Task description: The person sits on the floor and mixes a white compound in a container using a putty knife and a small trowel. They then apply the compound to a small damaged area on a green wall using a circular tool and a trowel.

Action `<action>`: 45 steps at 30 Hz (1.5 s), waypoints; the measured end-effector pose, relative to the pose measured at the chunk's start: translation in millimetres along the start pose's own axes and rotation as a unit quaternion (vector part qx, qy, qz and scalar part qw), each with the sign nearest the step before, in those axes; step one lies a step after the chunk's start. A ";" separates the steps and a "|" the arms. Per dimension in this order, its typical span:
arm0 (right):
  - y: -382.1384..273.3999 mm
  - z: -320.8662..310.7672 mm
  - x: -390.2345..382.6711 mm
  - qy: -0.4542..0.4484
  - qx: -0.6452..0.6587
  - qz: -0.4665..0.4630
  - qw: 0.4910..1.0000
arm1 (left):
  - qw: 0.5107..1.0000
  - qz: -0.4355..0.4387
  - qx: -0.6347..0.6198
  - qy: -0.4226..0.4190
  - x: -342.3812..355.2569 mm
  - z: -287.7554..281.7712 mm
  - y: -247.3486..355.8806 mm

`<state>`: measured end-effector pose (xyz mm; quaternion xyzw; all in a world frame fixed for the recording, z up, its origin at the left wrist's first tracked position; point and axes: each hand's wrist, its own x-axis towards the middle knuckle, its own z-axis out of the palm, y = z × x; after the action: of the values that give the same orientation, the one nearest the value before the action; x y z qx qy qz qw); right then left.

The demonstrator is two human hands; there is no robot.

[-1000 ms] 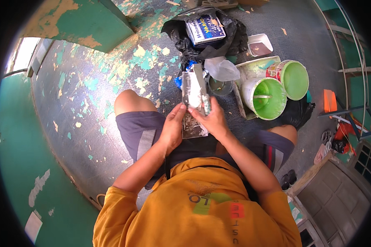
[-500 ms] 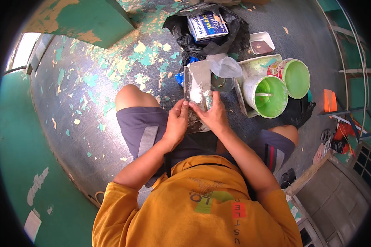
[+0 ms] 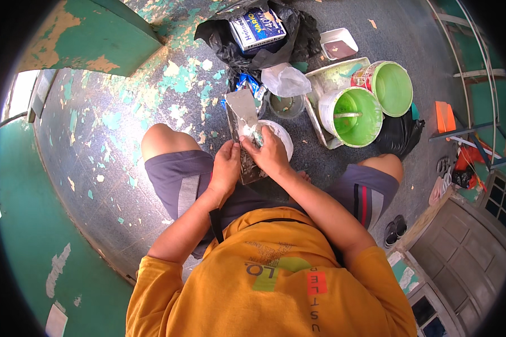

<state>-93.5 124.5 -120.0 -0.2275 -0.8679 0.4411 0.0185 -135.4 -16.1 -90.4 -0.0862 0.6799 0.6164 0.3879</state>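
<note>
Between my bent knees, my right hand [image 3: 267, 153] is closed around the smeared handle of a putty knife. Its wide blade [image 3: 242, 105], coated in grey, points away from me. My left hand [image 3: 226, 167] pinches the left edge of a dark, stained flat plate [image 3: 251, 173] lying under the knife; its fingertips are partly hidden. The hands are close together, thumbs almost meeting. Partly covered by my right hand, a white round tub [image 3: 284, 135] sits just to the right. Beyond it stands a clear round container [image 3: 287, 105] with a crumpled translucent plastic bag [image 3: 287, 81] at its edge.
Two green-stained buckets [image 3: 358, 126] [image 3: 396, 90] stand right, beside a dirty white tray [image 3: 315, 121]. Farther off are a black bag [image 3: 216, 42] holding a blue-and-white box [image 3: 257, 31], and a small white tray [image 3: 339, 44]. Paint flakes [image 3: 180, 78] litter the floor. Dark shoes [image 3: 395, 230] lie right.
The knife and plate have shifted apart, and the white tub now shows beside them. The blade now looks more evenly grey, with less white on view. My whole view has shifted slightly.
</note>
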 end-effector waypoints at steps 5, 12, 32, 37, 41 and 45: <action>20.9 -17.1 4.8 0.030 -0.081 -0.034 0.996 | 0.995 -0.023 -0.082 0.057 4.8 4.5 -5.0; 86.4 -24.9 57.8 0.070 -0.248 -0.183 0.949 | 0.990 -0.040 -0.114 0.074 13.8 -1.8 -11.3; 73.3 -114.5 58.9 -0.044 0.333 0.053 0.940 | 0.983 -0.036 -0.130 0.127 9.7 1.5 6.0; 67.6 -139.3 49.8 -0.043 0.372 0.080 0.924 | 0.997 -0.038 -0.067 0.026 25.7 -8.4 -19.9; 55.1 -159.7 39.9 -0.022 0.334 0.044 0.941 | 0.993 -0.006 0.120 -0.013 35.9 -2.3 -30.2; 58.1 -164.2 30.8 0.012 0.292 0.011 0.956 | 0.935 0.025 0.350 -0.058 54.6 13.9 -32.1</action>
<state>-60.9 291.0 -70.0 -0.2267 -0.6984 0.6730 0.0894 -147.8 8.9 -148.9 0.1078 0.8311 0.3526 0.4163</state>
